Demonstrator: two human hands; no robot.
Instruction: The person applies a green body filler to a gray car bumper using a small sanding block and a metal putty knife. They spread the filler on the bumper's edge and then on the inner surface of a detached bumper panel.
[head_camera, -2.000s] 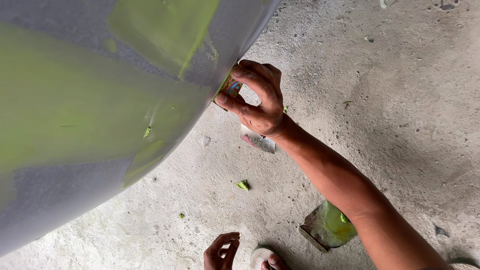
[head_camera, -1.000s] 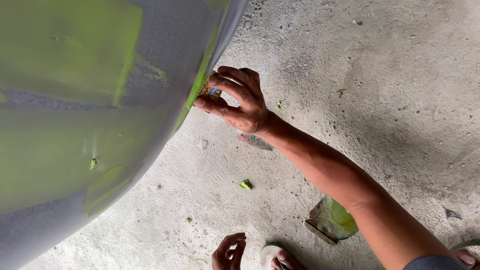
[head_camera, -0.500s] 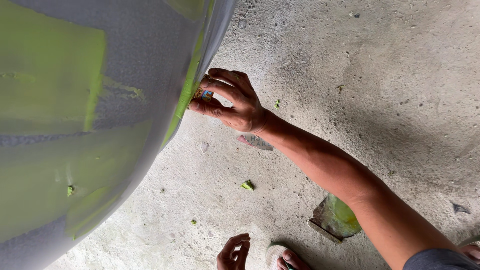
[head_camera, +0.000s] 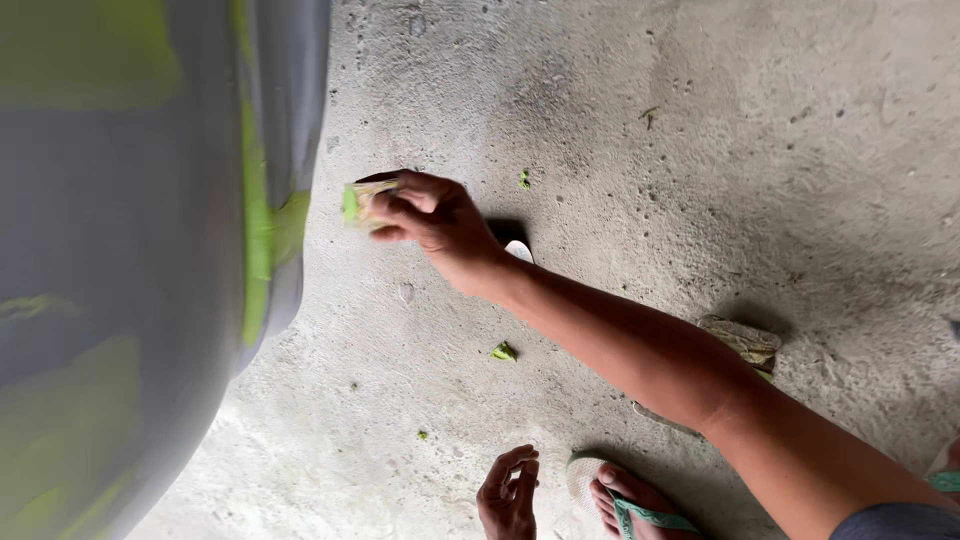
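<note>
The small green-smeared pad (head_camera: 357, 203) sits pinched in my right hand (head_camera: 435, 222), thumb under it and fingers (head_camera: 400, 200) curled over the top, so only its green edge pokes out toward the big grey surface. It hangs just beside that surface, near the spot where a bright green stripe (head_camera: 256, 240) runs down the rounded edge, but I cannot tell whether the pad is touching it; a thin gap of floor seems to show between them.

My right forearm stretches back across the view toward the lower right corner, where a bit of dark sleeve (head_camera: 890, 522) shows. My left hand (head_camera: 508, 492) is low at the bottom edge, empty, its fingers loosely bent and slightly apart, resting near my foot in a pale sandal with green straps (head_camera: 625, 500).

The curved grey body (head_camera: 130, 250) fills the left side, with blotches of green paint at its top and lower part. Under everything is a rough concrete floor (head_camera: 700, 150), speckled and dusty. On it lie a few green scraps: one (head_camera: 503, 352) below my wrist, a smaller one (head_camera: 523, 180) above my hand, and a tiny fleck (head_camera: 423, 435) lower down. A pale object (head_camera: 520, 250) peeks out just behind my wrist, and a worn, flat piece (head_camera: 742, 340) lies beyond my forearm.
</note>
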